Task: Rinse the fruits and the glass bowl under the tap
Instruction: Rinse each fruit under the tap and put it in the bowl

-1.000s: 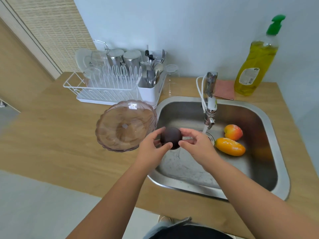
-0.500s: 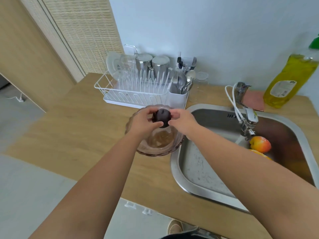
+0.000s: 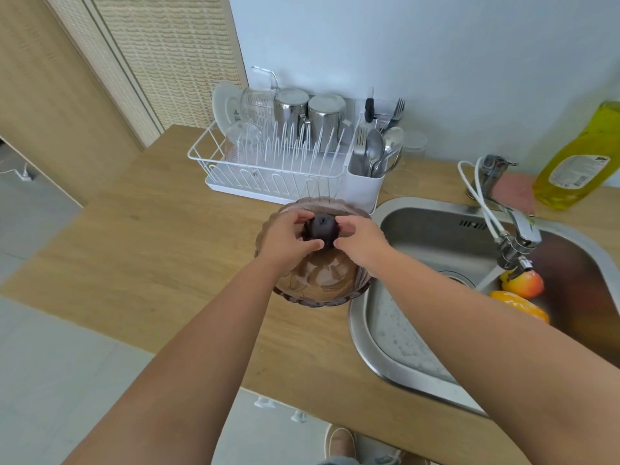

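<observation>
We cradle small dark round fruit between left hand and right hand, fingers curled on its sides, above brown ribbed glass bowl left of steel sink. Fruit likely wet, slippery, light; bowl fragile, best gripped at rim.

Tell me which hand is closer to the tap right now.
Right. The right hand grips the dark fruit over the bowl, on the side toward the tap; the left hand grips its far side.
</observation>
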Motion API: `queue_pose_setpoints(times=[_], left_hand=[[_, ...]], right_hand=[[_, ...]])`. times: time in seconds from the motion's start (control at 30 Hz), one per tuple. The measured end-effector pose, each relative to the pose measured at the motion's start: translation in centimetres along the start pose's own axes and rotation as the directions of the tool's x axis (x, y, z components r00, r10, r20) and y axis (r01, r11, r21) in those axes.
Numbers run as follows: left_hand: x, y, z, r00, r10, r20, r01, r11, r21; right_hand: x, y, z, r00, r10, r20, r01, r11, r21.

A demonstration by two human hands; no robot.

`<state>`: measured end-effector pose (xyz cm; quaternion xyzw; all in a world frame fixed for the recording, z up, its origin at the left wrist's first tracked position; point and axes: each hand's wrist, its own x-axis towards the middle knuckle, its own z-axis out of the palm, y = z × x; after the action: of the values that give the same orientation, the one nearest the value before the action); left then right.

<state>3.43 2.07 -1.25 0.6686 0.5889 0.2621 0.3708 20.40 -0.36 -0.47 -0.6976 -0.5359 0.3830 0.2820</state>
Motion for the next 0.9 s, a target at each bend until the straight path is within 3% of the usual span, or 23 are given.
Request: queue_pose_setpoints(times=[0.17, 0.3, 0.43, 0.57, 0.63, 0.73, 0.8, 0.9], left_hand=[[-0.5, 1.2, 0.1, 0.997, 0.067, -0.042, -0.066, 0.998, 0.020], [-2.3, 4.7, 0.5, 0.951, 0.287, -0.118, -0.288, 0.958, 0.010], [-3.7, 8.2, 3.6, 0.905, 0.425, -0.023, -0.425, 0.902, -0.067], [-4.3, 10.4, 9.4, 0.877, 0.452, 0.161, -0.427, 0.888, -0.170], [-4.4, 11.1, 12.5, 0.877, 0.390, 0.282, -0.345, 0.918, -0.195], [-4.2, 11.4, 17.3, 0.901, 0.142, 0.409, -0.046, 0.971, -0.235], [-4.0, 11.3, 20.4, 0.886, -0.035, 0.462, 0.180, 0.945, -0.273], [-3.3, 11.4, 24.8, 0.804, -0.228, 0.549, 0.446, 0.842, -0.303]], right_hand=[[-0.8, 0.1, -0.8, 1.000, 0.003, 0.013, -0.003, 0.998, 0.063], [-3.5, 1.0, -3.0, 0.997, -0.067, -0.047, 0.073, 0.988, 0.139], [-7.8, 4.9, -5.8, 0.997, -0.036, -0.067, 0.046, 0.987, 0.155], [-11.0, 11.6, -8.4, 0.971, 0.135, -0.197, -0.107, 0.984, 0.144], [-12.2, 14.8, -9.8, 0.939, 0.229, -0.258, -0.188, 0.967, 0.175], [-13.3, 18.4, -12.4, 0.881, 0.333, -0.336, -0.267, 0.936, 0.229], [-13.5, 20.3, -14.1, 0.831, 0.407, -0.379, -0.325, 0.908, 0.264], [-13.4, 23.3, -16.3, 0.717, 0.562, -0.413, -0.434, 0.823, 0.366]])
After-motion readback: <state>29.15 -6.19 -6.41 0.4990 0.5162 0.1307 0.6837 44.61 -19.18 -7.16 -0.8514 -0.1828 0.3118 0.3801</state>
